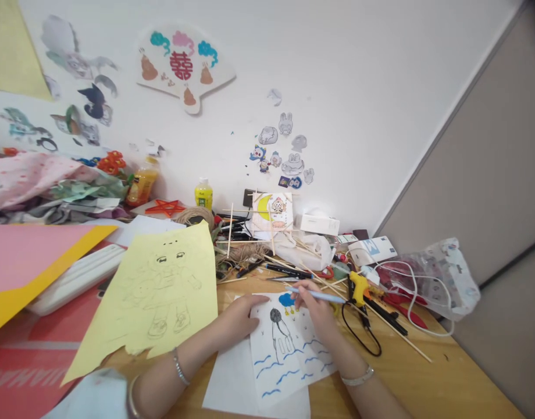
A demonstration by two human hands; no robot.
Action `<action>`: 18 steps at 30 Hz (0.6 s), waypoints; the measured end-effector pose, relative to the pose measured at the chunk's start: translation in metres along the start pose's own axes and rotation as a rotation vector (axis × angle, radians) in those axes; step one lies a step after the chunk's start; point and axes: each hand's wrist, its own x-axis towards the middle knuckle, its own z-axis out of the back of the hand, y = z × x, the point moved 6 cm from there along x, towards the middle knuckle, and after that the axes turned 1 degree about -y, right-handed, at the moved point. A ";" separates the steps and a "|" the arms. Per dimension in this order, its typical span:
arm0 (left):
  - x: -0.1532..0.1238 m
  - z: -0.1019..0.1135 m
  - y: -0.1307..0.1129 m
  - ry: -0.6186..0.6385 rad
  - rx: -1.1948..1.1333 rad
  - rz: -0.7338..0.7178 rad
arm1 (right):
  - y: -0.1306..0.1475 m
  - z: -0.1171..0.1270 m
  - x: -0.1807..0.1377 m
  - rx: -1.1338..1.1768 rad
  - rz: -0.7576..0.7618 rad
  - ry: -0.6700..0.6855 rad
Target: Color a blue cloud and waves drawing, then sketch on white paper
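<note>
Before me on the table lies a white sheet with a drawing (289, 372): a dark-headed figure, blue wave lines, a blue cloud and small yellow shapes. My right hand (315, 311) pinches a slim light-blue pen (324, 295) near the cloud, at the sheet's upper edge. Whether the pen's tip touches the paper I cannot tell. My left hand (239, 319) rests on the sheet's left edge, fingers stretched out and holding nothing. Under the drawing, a second white sheet (228, 384) sticks out at the lower left.
A yellow paper with a pencil sketch (171, 291) lies left. Behind are thin wooden sticks (230, 233), twine (198, 217), markers (289, 271) and a plastic bag (309, 250). At right are a yellow glue gun (360, 287), a white cable (411, 273) and a clear package (450, 279).
</note>
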 end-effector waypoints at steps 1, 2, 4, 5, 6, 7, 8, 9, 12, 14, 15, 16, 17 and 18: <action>0.000 -0.001 0.000 0.003 0.014 -0.016 | -0.001 -0.005 -0.001 -0.009 -0.009 0.042; 0.001 -0.001 0.000 0.006 0.028 -0.028 | -0.004 -0.009 -0.003 -0.022 -0.020 0.086; 0.001 -0.002 -0.001 0.012 0.056 -0.044 | -0.012 -0.017 -0.004 -0.053 -0.048 0.148; 0.001 -0.002 -0.001 0.017 0.068 -0.049 | -0.017 -0.020 -0.005 -0.070 -0.067 0.166; 0.000 -0.003 -0.003 0.023 0.079 -0.052 | -0.022 -0.022 -0.006 -0.088 -0.086 0.173; 0.000 -0.003 -0.004 0.031 0.089 -0.052 | -0.026 -0.023 -0.006 -0.106 -0.100 0.176; -0.001 -0.003 -0.006 0.041 0.098 -0.052 | -0.029 -0.024 -0.006 -0.124 -0.109 0.178; -0.002 -0.003 -0.008 0.051 0.106 -0.052 | -0.031 -0.024 -0.007 -0.141 -0.111 0.185; -0.005 -0.002 -0.014 0.087 0.131 -0.047 | -0.032 -0.024 -0.007 -0.174 -0.094 0.220; -0.006 -0.002 -0.018 0.112 0.145 -0.041 | -0.032 -0.024 -0.007 -0.187 -0.085 0.245; -0.006 -0.002 -0.019 0.122 0.152 -0.037 | -0.033 -0.024 -0.007 -0.194 -0.082 0.255; -0.007 -0.002 -0.020 0.131 0.159 -0.032 | -0.033 -0.024 -0.007 -0.200 -0.080 0.261; -0.007 -0.002 -0.021 0.137 0.166 -0.029 | -0.034 -0.024 -0.007 -0.207 -0.079 0.266; -0.007 -0.001 -0.021 0.141 0.171 -0.027 | -0.035 -0.024 -0.008 -0.215 -0.078 0.268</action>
